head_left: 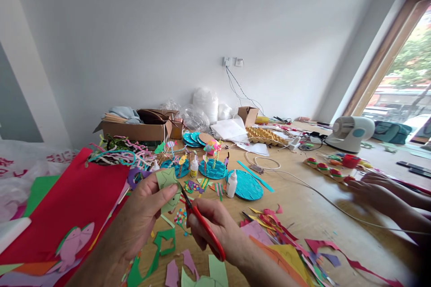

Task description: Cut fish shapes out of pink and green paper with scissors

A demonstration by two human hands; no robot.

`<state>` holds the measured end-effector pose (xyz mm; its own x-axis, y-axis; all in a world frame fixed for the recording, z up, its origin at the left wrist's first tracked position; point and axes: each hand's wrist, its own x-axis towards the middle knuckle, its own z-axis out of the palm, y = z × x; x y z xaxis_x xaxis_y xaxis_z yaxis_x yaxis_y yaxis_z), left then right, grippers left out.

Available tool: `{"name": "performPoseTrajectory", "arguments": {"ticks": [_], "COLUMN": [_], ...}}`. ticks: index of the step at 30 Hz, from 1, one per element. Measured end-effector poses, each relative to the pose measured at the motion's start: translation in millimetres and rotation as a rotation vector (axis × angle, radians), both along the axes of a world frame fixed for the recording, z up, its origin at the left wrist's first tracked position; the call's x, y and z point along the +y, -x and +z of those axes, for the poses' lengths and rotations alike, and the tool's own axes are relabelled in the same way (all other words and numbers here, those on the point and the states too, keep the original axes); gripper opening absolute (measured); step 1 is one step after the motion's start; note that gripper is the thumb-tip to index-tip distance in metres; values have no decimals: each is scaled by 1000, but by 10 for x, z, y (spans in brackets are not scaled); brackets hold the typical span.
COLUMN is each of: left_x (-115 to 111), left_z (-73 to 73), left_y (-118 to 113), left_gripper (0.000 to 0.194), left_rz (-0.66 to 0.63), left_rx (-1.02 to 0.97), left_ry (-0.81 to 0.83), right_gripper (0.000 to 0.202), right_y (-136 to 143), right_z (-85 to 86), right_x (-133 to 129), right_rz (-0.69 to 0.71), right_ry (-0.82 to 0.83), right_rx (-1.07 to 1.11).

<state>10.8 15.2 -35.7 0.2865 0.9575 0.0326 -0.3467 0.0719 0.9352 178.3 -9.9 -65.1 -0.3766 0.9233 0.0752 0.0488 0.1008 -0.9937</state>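
My left hand [148, 199] pinches a piece of light green paper [165, 180] that has outlines drawn on it. In my right hand [212, 224] is a pair of red-handled scissors [205, 224], its dark blades pointing up and left at the paper's right edge. Below both hands lie a green paper offcut [155, 251] with cut-out gaps and pale green scraps [217, 269]. Just beyond them are decorated paper fish [193, 187], white glue bottles [231, 184] and a blue painted disc [247, 186].
Red paper sheets [74, 206] cover the left side. Pipe cleaners [121, 154] and a cardboard box [134, 130] stand behind them. Coloured scraps [279, 233] lie right of my hands. A cable [313, 188] crosses the table towards another person's hands [377, 193]. A fan [350, 133] stands back right.
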Motion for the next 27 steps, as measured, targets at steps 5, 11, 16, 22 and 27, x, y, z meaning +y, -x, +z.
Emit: {"name": "performPoseTrajectory", "arguments": {"ticks": [5, 11, 16, 22, 27], "left_x": [8, -6, -23, -55, -72], "left_z": [-15, -20, 10, 51, 38], "left_y": [-42, -32, -62, -120, -133], "left_gripper": [20, 22, 22, 21, 20], "left_rz": [42, 39, 54, 83, 98], "left_rx": [0, 4, -3, -31, -21], "left_ry": [-27, -30, -41, -42, -50], "right_gripper": [32, 43, 48, 55, 55], "right_y": [34, 47, 59, 94, 103], "right_z": [-23, -35, -72, -104, -136], "right_x": [1, -1, 1, 8, -2], "right_rz": [-8, -3, -3, -3, -21], "right_ry": [33, 35, 57, 51, 43], "right_rx": [29, 47, 66, 85, 113]}}
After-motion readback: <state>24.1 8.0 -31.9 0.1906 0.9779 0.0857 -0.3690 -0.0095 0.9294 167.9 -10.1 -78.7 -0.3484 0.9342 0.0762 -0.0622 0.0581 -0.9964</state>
